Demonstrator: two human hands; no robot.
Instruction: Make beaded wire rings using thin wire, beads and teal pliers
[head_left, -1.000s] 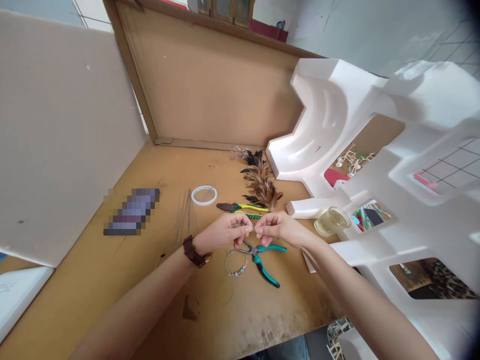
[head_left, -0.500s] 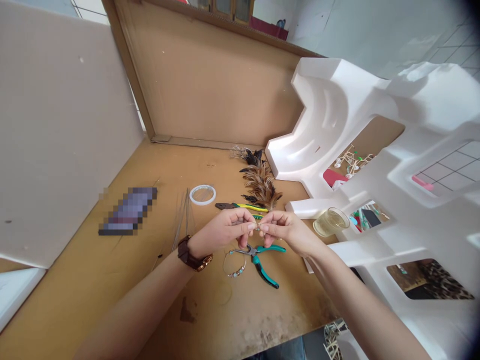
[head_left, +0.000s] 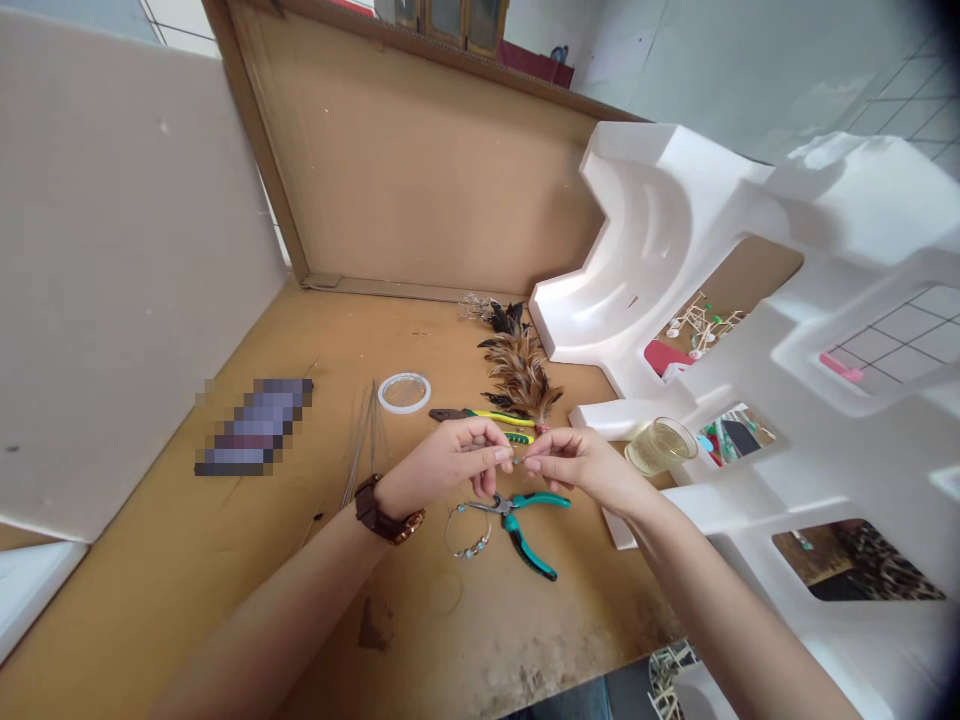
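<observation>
Head view: a tiny bead (head_left: pixel 516 461) is being held midway between the facing fingertips of the left hand (head_left: pixel 459 456) and right hand (head_left: pixel 581 459), both being pinched narrow, neither clearly nearer. Its long axis is being lost to smallness and cannot be told. Below, a beaded hoop (head_left: pixel 473 551) is being overlapped or touched by the teal pliers' (head_left: pixel 513 523) tips, nearer the left wrist.

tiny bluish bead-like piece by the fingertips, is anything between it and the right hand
Nothing visible stands between the right hand and the tiny bluish bead-like piece. The teal-and-black-handled metal pliers lie on the tan tabletop, outside that gap.
</observation>
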